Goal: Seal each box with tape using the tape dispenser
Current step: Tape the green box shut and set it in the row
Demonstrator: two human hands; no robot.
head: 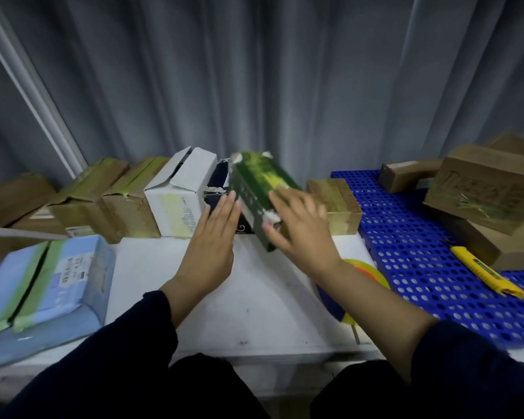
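Hands open, left hand flat beside and right hand spread on the tilted green box at twelve o'clock, we should set it flat before taking the tape dispenser at four o'clock.

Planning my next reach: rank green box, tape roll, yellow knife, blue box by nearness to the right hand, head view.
1. Green box, under right hand.
2. Tape roll, beneath forearm.
3. Yellow knife, right.
4. Blue box, far left.
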